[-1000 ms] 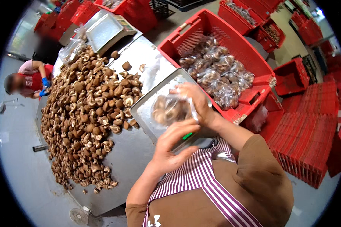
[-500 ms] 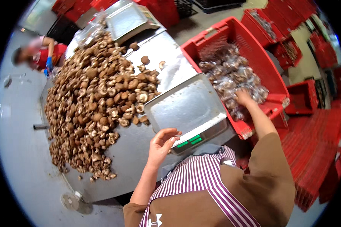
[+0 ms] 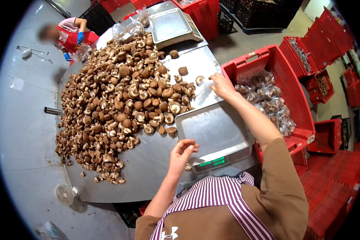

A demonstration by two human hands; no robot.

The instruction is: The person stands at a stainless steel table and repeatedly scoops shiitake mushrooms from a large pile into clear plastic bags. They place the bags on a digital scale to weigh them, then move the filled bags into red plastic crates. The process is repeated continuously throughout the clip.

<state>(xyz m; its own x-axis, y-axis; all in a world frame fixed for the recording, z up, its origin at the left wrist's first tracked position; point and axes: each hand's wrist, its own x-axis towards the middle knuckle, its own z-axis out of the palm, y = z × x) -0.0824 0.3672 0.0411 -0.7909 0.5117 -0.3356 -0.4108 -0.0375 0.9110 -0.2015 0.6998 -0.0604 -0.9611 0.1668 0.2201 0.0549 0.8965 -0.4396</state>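
My right hand (image 3: 221, 85) reaches across to a stack of thin clear plastic bags (image 3: 203, 94) beside the mushroom heap. Its fingers are stretched out over the edge of the bags; whether they touch is unclear. My left hand (image 3: 182, 155) hovers at the near left corner of a weighing scale (image 3: 214, 130), fingers loosely bent and apart, holding nothing. The scale's metal tray is bare, and green displays glow on its front. A large heap of brown mushrooms (image 3: 120, 104) covers the table to the left. On the right, bagged mushrooms (image 3: 268, 98) lie in a red crate (image 3: 296, 96).
A second scale (image 3: 172, 26) stands at the table's far end, near more plastic bags (image 3: 128, 29). Beyond the heap, a person in a red apron and blue gloves (image 3: 74, 36) handles a bag. Stacked red crates (image 3: 328, 176) stand at right; a white fan (image 3: 65, 194) is lower left.
My right hand has left the bagged mushrooms in the red crate and moved left to the plastic bags. My left hand stays by the scale. The view has shifted.
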